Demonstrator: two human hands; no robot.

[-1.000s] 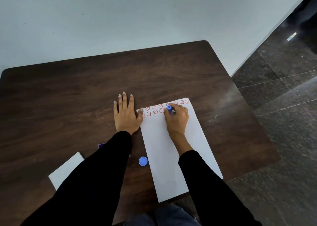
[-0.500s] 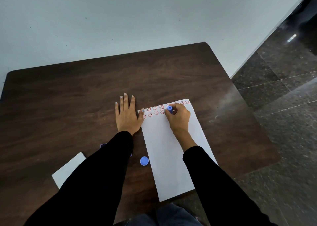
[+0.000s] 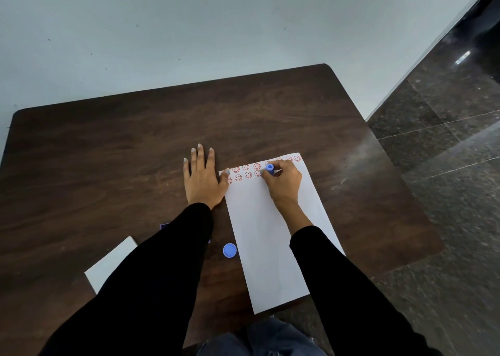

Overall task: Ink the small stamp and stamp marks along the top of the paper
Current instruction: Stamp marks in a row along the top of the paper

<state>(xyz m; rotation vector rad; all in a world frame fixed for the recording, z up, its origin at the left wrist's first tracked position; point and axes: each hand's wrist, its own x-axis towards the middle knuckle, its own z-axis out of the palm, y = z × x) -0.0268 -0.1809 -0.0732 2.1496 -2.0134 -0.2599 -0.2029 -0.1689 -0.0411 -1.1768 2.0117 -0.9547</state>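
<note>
A white sheet of paper (image 3: 270, 247) lies on the dark wooden table (image 3: 108, 166), its near end hanging past the table's front edge. Two rows of red smiley marks (image 3: 243, 172) run along its top. My right hand (image 3: 284, 184) grips a small blue stamp (image 3: 269, 168) upright, pressed on the paper in the second row. My left hand (image 3: 201, 178) lies flat on the table, fingers spread, with its thumb on the paper's top left corner.
A round blue cap (image 3: 229, 250) lies on the table left of the paper. A white pad (image 3: 108, 266) sits near the front left. A purple object (image 3: 164, 225) is mostly hidden under my left sleeve. The dark tiled floor (image 3: 446, 166) lies right of the table.
The view has shifted slightly. Both hands stay in place, with the stamp held at the same spot in the second row.
</note>
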